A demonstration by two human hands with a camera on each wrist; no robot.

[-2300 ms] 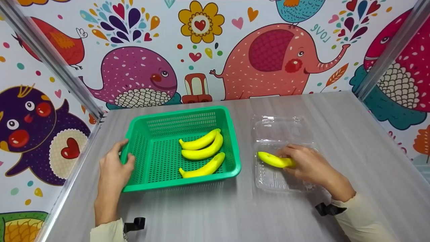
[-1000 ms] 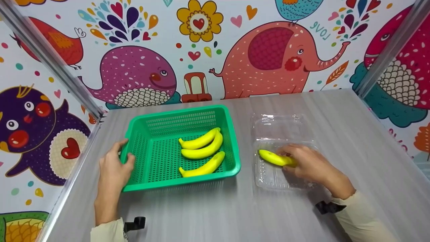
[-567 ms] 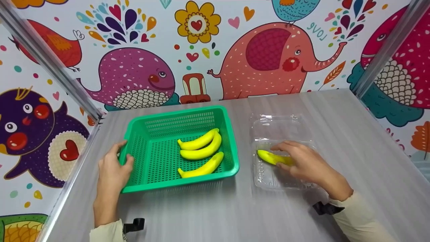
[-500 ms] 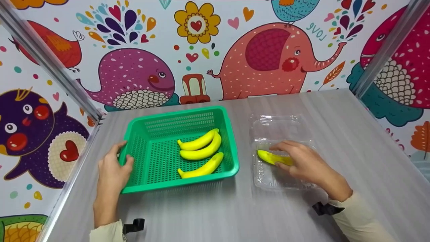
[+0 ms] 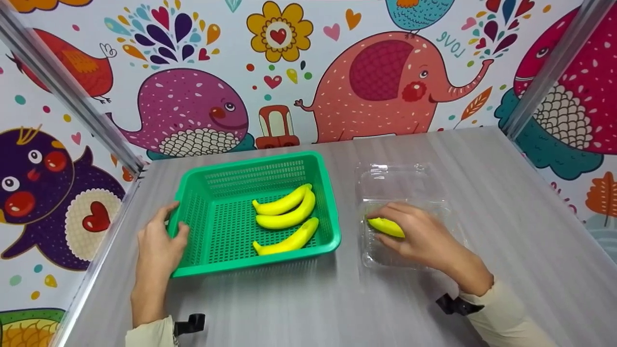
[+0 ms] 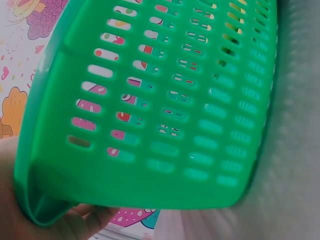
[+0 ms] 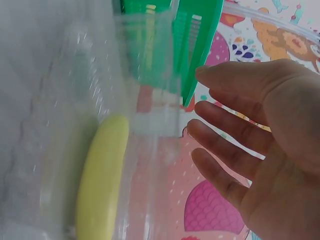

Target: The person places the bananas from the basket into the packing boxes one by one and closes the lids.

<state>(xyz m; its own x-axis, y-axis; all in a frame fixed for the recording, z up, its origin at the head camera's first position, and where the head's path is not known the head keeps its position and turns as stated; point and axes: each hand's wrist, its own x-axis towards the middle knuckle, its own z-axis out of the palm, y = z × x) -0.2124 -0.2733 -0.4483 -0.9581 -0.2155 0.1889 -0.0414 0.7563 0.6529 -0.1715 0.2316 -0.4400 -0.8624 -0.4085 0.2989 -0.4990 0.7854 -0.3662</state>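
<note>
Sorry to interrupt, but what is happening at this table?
A person's left hand grips one end of a green basket holding three bananas. Their right hand, empty with fingers loosely spread, is just over a single banana lying in an open clear plastic container.

The basket (image 5: 328, 207) is green, bananas (image 5: 288, 219) yellow (the tabletop (image 5: 270, 308) streaky grey)
</note>
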